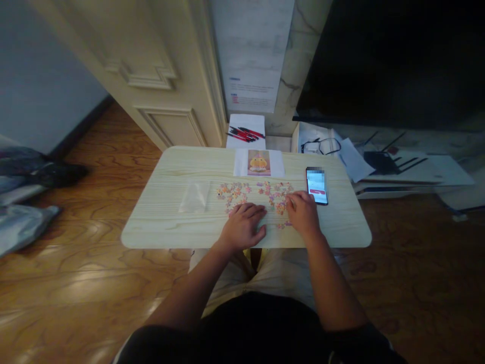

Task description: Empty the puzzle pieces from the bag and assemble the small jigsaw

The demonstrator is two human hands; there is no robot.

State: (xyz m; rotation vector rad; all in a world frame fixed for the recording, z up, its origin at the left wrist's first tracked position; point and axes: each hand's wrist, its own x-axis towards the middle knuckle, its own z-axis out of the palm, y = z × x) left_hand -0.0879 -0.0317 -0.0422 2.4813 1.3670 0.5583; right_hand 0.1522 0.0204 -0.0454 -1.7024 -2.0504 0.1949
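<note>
Small pink and orange jigsaw puzzle pieces [235, 189] lie loose in a left cluster, and more puzzle pieces [267, 188] are scattered to the right. My left hand [244, 226] lies palm down at the near side of the left cluster, open, fingers stretched out and thumb apart. Over the right edge of the other cluster, my right hand [304, 212] has its thumb and fingers drawn together in a pinch. Whatever is between those fingertips is too small to make out. Behind the pieces is a paper with a printed picture [259, 163] of a yellow figure.
A clear plastic bag [195, 197] lies left of the pieces on the pale wooden table [155, 222]. The lit phone [317, 186] is just beyond my right hand. Red and black pens [245, 134] rest behind the table, near a low shelf with a router [382, 163].
</note>
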